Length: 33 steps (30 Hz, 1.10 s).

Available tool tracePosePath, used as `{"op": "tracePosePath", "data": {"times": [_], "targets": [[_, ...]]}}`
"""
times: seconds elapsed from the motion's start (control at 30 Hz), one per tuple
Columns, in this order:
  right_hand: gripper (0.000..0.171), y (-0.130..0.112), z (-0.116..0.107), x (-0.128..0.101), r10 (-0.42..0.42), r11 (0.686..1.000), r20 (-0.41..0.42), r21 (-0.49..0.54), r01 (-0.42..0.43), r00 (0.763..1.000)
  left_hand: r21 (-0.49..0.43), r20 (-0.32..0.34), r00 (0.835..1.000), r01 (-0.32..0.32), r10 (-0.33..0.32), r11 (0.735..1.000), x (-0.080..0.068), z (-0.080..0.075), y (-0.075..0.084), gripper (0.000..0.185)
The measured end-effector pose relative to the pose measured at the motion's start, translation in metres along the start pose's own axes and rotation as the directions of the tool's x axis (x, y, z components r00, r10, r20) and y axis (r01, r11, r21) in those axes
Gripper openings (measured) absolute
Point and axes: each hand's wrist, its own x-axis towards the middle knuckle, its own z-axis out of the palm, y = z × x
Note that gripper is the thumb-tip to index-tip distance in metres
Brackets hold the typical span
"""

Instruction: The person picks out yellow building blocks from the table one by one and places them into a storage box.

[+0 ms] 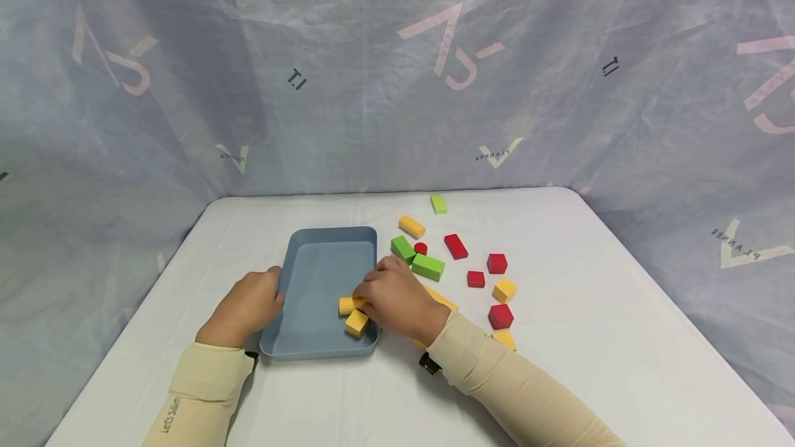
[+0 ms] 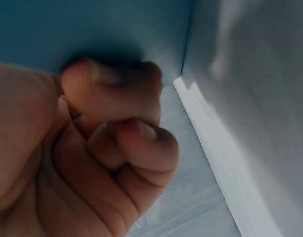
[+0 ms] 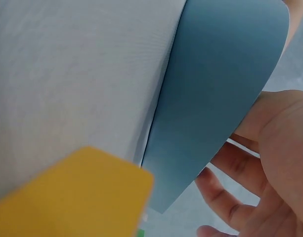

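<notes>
My left hand (image 1: 248, 305) grips the left wall of a blue-grey rectangular tray (image 1: 301, 288). In the left wrist view its curled fingers (image 2: 111, 96) lie against the tray's outer side. My right hand (image 1: 397, 299) reaches over the right rim, its fingertips at the right end of a yellow cylinder block (image 1: 347, 306), which they appear to pinch; the contact is partly hidden. Just below that cylinder, a yellow cube block (image 1: 357, 323) lies inside the tray. The right wrist view has the tray's wall (image 3: 210, 89) hiding the fingertips of this hand.
Right of the tray lie green blocks (image 1: 428, 267), red blocks (image 1: 500, 316) and yellow blocks (image 1: 504, 290), several in all. Another yellow cylinder (image 1: 412, 226) lies farther back. Some yellow pieces sit partly under the right forearm. A grey printed cloth (image 1: 348, 130) hangs behind the white table (image 1: 596, 336).
</notes>
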Motion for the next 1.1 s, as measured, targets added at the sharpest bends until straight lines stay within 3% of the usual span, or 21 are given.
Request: {"op": "tracePosePath", "data": {"times": [0.33,0.7,1.1], "targets": [[0.015,-0.001,-0.002,0.002,-0.021,1.000,-0.031,-0.013,0.020,0.999,-0.016,0.001,1.000,0.031,-0.031,0.999,0.004,0.003,-0.004,0.035],[0.015,0.007,-0.020,0.009,-0.034,0.998,-0.073,0.051,0.038,0.997,-0.013,-0.006,0.999,0.037,-0.037,0.999,0.005,0.000,-0.006,0.029],[0.012,0.029,-0.034,0.017,0.025,0.997,-0.100,0.075,-0.018,0.995,-0.016,-0.009,1.000,0.018,-0.018,1.000,0.006,0.001,-0.005,0.031]]}}
